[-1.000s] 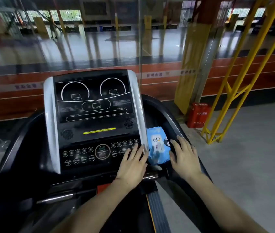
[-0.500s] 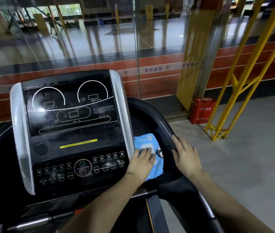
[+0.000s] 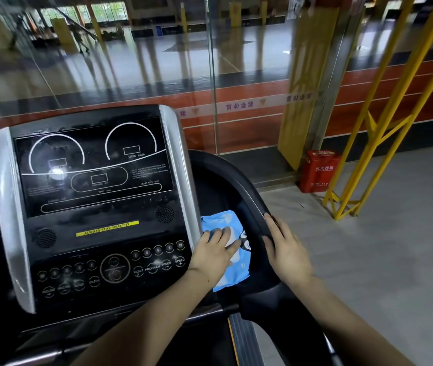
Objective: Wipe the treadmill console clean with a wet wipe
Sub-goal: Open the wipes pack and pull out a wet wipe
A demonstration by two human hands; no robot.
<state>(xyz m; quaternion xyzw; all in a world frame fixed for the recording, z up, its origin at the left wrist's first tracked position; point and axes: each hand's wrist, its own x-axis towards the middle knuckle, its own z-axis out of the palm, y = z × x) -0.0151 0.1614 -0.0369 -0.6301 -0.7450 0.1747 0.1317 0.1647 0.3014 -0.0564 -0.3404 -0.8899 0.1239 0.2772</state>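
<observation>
Nearest to us, low in the frame, our two forearms are reaching up from the bottom edge toward the treadmill. Our left hand (image 3: 214, 250) is lying with straight fingers flat on the wipe pack (image 3: 232, 249), pressing it rather than gripping it. Our right hand (image 3: 286, 249) is resting relaxed on the black rail (image 3: 252, 196) just right of the pack, holding nothing.

The pack, blue with a cartoon face, is sitting in the side tray right of centre, touching the console's silver right edge and lying between our two hands. We cannot tell whether its flap is lifted, since our fingers are covering it.

We are judging that we are at the very start: no wipe is out yet, and the console (image 3: 91, 207) is showing smears and dull patches on its dark display, left of centre. The next move is likely calling for one hand to steady the pack while the other peels the flap and pinches out a single sheet, then carries it left onto the display and the buttons (image 3: 157, 257) beside our left hand.

Further off, a red box (image 3: 318, 171) is standing on the floor at right beside yellow posts (image 3: 384, 122), and a glass wall (image 3: 130, 62) is filling the upper frame.
</observation>
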